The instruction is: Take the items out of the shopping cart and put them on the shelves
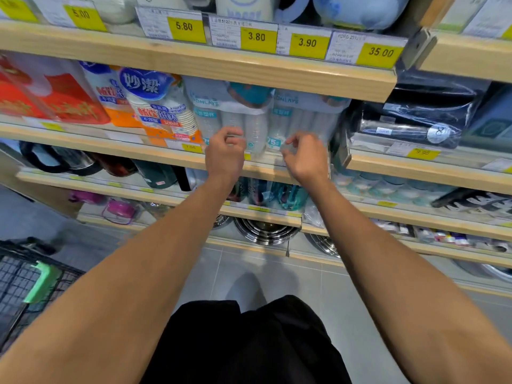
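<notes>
Placing step, pretty much: left hand and right hand apart, fingers curled pinching clear plastic cup packs standing on the wooden shelf. Next, probably: letting go, back to shopping cart.

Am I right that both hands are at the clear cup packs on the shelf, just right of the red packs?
Not quite. In the head view both hands, left and right, are at the clear cup packs, but these sit just right of the orange paper cup packs; the red packs lie further left.
</notes>
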The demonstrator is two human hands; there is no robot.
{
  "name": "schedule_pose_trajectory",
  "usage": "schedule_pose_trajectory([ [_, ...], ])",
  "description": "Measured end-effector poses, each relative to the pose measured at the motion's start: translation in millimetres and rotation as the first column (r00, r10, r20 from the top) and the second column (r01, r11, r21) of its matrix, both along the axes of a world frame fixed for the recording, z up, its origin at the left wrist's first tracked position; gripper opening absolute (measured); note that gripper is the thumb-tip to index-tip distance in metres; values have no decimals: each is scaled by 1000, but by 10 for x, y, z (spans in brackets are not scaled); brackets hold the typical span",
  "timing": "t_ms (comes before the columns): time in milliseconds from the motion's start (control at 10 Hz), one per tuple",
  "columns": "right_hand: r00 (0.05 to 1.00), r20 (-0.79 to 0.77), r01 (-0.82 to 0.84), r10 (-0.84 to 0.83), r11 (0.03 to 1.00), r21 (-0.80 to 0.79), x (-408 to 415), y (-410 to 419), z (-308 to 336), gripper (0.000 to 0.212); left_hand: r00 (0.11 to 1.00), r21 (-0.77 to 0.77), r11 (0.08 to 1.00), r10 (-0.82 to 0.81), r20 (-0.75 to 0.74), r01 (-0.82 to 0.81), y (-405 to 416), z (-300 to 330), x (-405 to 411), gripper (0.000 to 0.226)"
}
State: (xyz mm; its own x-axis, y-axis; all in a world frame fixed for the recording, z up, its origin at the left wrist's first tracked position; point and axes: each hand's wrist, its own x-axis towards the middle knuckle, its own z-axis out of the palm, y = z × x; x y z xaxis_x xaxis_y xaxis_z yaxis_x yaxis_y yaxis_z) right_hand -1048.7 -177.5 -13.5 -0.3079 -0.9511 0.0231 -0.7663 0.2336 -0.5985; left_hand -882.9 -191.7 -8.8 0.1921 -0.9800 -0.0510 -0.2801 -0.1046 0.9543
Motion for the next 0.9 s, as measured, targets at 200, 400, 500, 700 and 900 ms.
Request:
schedule_pose_trajectory([
  [200, 966, 232, 142, -111, 982, -122, 683, -224, 132, 41, 969, -17, 972, 231, -89, -233, -67, 108, 257, 53],
  [400, 955, 180, 259, -237, 959, -112, 836, -351, 151, 38, 989, -91, 985, 145, -32, -148, -258, 173, 269, 42],
  [500, 948, 175, 283, -265, 955, -86, 807, -415, 160, 38, 994, -69, 992, 105, -11, -105, -394, 230, 304, 36],
  [700, 946, 178, 280, -269, 959, -38, 756, -458, 178, 39, 989, 82, 996, -18, -144, 30, -583, 183, 569, 34],
  [900, 851, 345, 437, -396, 898, -48, 981, -219, 66, 35, 971, 156, 987, 84, -223, -50, -418, 236, 644, 21],
])
